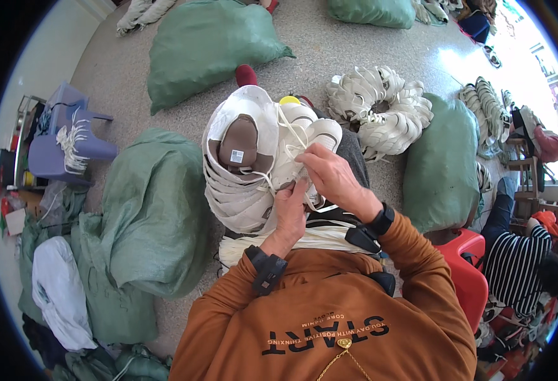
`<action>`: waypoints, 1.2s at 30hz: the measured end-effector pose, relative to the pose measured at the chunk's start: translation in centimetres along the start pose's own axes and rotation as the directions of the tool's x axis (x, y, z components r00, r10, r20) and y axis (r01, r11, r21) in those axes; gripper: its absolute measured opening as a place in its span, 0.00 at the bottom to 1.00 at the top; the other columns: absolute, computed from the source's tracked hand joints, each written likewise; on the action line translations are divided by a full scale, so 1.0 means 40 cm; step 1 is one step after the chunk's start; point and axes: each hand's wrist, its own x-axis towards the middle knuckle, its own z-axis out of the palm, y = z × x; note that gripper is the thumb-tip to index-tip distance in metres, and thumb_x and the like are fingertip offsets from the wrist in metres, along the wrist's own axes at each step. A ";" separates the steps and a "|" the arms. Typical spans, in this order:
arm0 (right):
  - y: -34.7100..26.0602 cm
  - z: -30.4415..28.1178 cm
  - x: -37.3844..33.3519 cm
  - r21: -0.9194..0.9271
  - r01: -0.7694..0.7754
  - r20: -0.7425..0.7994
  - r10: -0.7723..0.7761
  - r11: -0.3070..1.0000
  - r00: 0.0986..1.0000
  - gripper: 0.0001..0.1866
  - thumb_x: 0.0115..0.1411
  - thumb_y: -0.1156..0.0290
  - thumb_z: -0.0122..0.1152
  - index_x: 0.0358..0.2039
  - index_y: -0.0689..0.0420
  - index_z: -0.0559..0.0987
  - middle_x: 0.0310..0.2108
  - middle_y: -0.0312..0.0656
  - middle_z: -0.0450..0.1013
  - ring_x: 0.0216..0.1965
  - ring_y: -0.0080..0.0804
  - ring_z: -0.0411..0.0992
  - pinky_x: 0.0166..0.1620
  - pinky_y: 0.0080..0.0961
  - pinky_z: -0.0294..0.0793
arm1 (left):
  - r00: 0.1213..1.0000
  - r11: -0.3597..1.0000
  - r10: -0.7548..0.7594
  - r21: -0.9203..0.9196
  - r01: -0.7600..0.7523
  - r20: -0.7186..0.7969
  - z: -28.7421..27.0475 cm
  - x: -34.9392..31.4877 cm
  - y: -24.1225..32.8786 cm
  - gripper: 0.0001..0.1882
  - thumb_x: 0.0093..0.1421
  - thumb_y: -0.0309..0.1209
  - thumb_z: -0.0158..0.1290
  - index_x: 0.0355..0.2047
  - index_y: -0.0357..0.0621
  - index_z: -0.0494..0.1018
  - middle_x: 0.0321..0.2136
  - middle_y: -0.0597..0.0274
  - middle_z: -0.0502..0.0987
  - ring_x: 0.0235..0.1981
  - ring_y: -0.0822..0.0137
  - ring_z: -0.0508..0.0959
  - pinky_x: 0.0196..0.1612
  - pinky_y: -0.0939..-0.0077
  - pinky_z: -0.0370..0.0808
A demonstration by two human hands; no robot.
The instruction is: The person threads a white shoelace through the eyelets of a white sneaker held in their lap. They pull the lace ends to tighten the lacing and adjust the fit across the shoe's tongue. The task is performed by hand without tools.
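A white shoe upper [323, 135] lies over my lap with a cream shoelace [283, 122] looping across it. My left hand [291, 208] is closed at the near edge of this upper, thumb and fingers pinching it. Just to the right, my right hand [335, 176] pinches the shoelace, its fingertips close to the left thumb. Left of my hands stands a stack of nested white shoe uppers [238, 193], the top one showing a brown tongue [241, 138]. A bundle of cream laces [317, 240] lies across my lap. The exact lace hole is hidden by my fingers.
A ring of white uppers [381, 108] lies on the floor ahead. Green sacks [215, 47] stand ahead, left [158, 209] and right [441, 168]. A purple stool [69, 149] holds white laces. Right are a red chair [462, 263] and a person in stripes [514, 267].
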 end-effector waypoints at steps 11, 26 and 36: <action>0.075 0.024 0.115 -0.129 0.016 0.398 0.037 0.991 0.917 0.07 0.57 0.70 0.60 0.29 0.60 0.79 0.31 0.47 0.76 0.36 0.49 0.76 0.40 0.43 0.74 | 0.991 0.994 0.105 0.043 -0.102 -0.086 0.007 0.022 -0.031 0.11 0.68 0.30 0.54 0.47 0.36 0.78 0.39 0.67 0.81 0.37 0.77 0.79 0.39 0.78 0.76; 0.087 0.016 0.105 -0.008 0.059 0.404 -0.051 0.998 0.913 0.07 0.57 0.71 0.59 0.30 0.62 0.77 0.29 0.50 0.75 0.34 0.52 0.75 0.38 0.44 0.73 | 0.979 0.982 0.170 0.103 -0.158 -0.115 0.007 0.023 -0.039 0.11 0.66 0.27 0.56 0.45 0.33 0.78 0.40 0.63 0.82 0.38 0.73 0.81 0.43 0.78 0.77; 0.123 0.028 0.122 0.029 -0.036 0.493 0.017 0.999 0.870 0.06 0.56 0.72 0.60 0.28 0.62 0.77 0.25 0.48 0.76 0.29 0.47 0.75 0.36 0.39 0.73 | 0.937 0.935 0.300 0.251 -0.251 -0.180 0.008 0.048 -0.063 0.09 0.66 0.27 0.56 0.42 0.35 0.80 0.37 0.67 0.81 0.35 0.78 0.77 0.40 0.80 0.74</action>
